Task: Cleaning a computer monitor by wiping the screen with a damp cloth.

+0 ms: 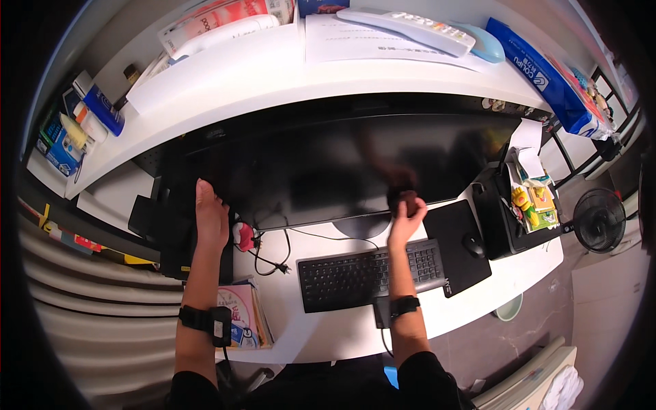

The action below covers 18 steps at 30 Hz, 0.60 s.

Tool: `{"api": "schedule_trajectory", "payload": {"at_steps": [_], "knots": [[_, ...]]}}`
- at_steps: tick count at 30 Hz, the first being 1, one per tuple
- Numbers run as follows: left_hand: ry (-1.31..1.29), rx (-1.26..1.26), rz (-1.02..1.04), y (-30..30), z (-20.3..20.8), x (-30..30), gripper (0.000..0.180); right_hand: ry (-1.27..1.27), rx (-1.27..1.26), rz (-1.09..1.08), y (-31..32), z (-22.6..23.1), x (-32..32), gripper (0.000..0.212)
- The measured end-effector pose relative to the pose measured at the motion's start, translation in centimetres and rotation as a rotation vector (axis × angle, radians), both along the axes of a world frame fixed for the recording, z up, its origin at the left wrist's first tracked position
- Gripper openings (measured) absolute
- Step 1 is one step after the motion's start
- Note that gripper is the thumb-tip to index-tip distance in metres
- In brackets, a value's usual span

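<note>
I see a wide black monitor [328, 164] standing on a white desk [307, 342], beneath a white shelf [273, 82], with two bare hands at it. The left hand [212, 219] is raised at the monitor's left end, thumb side up, with its fingers partly turned away from me; I cannot tell whether it grips the edge or only rests near it. The right hand [406, 222] is at the lower edge of the screen, right of the middle, its fingers bent inward and drawn close together. Something dark shows at those fingertips, but I cannot tell whether it is a held object or a reflection in the glass. Below the right hand, its forearm crosses over a black keyboard [338, 281]. To the right, a black mouse [473, 246] sits on a dark mouse pad [454, 273]
</note>
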<state>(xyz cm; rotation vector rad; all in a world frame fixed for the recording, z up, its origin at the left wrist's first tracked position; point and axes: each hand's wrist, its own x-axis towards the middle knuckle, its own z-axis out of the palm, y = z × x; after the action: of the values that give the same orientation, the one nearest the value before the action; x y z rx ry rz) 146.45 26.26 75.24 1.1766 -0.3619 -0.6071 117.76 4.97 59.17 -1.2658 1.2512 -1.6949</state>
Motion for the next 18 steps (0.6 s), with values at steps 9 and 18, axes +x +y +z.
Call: {"api": "schedule_trajectory", "payload": {"at_steps": [9, 18], "knots": [[0.018, 0.018, -0.011, -0.3, 0.6, -0.1, 0.051, -0.007, 0.242, 0.74, 14.1, -0.1, 12.3, 0.025], [0.088, -0.12, -0.033, 1.0, -1.0, -0.3, 0.041, -0.26, 0.156, 0.328, 6.7, 2.5, 2.5, 0.025]]}}
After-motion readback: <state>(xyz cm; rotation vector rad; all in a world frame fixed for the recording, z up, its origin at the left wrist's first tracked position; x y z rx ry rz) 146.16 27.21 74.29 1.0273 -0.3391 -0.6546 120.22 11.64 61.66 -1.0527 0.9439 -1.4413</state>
